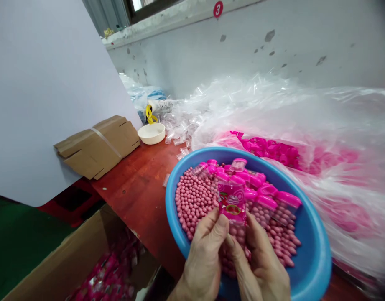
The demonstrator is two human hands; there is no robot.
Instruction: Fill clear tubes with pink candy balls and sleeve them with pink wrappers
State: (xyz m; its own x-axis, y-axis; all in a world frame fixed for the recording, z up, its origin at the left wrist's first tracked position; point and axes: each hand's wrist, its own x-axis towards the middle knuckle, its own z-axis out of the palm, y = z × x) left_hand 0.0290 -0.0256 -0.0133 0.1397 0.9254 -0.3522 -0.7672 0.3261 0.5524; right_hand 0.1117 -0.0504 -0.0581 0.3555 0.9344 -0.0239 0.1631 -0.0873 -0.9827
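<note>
Together, the left hand (205, 255) and right hand (263, 263) have their grip around a printed pink packet (231, 200), above a blue basin (317, 242) of pink beads (194, 196) and pink-capped containers (266, 202); a cardboard box (70, 255) holds shiny pink packs (107, 271).

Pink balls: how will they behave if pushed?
The pink balls will likely roll, being round and loose. They probably flow rather than shift as one, since nothing visible binds them. The basin should contain gentle pushes: its rim rises above them.
</note>
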